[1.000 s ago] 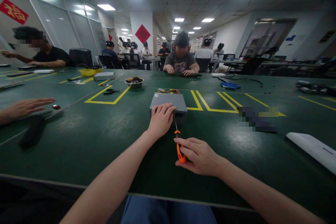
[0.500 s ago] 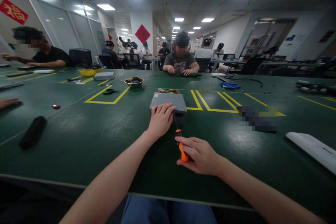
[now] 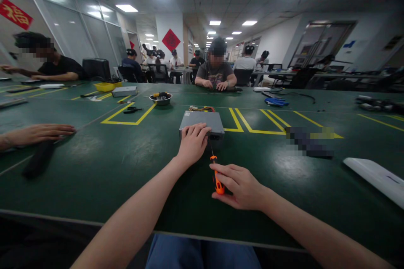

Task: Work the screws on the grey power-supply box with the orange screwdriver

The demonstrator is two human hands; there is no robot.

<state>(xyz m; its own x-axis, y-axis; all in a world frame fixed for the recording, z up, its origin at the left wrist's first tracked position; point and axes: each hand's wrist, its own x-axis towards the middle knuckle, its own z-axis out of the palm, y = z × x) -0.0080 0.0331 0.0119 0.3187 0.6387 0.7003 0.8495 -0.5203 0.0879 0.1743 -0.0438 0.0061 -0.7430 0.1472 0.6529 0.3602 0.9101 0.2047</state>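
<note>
A grey metal computer power supply (image 3: 202, 121) stands on the green table in front of me, its power socket facing my side and coloured wires (image 3: 202, 109) behind it. My left hand (image 3: 193, 145) lies over its top and near edge, fingers on the lid, holding it. Below, my right hand (image 3: 235, 185) has its fingers and thumb around the orange and black handle of a screwdriver (image 3: 218, 180). The thin shaft points away from me, up to the near face of the power supply by the socket. The tip is too small to make out.
Another person's hand (image 3: 42, 133) reaches in from the left beside a black object (image 3: 39, 159). A metal bowl (image 3: 160, 99) with tools stands farther back, near black clippers (image 3: 132, 109). A white device (image 3: 375, 180) lies at right. A co-worker sits opposite.
The screwdriver handle has turned in my right hand's fingers. My left hand and the power supply stay put. At the left, another person's hand has reached farther over the table.
</note>
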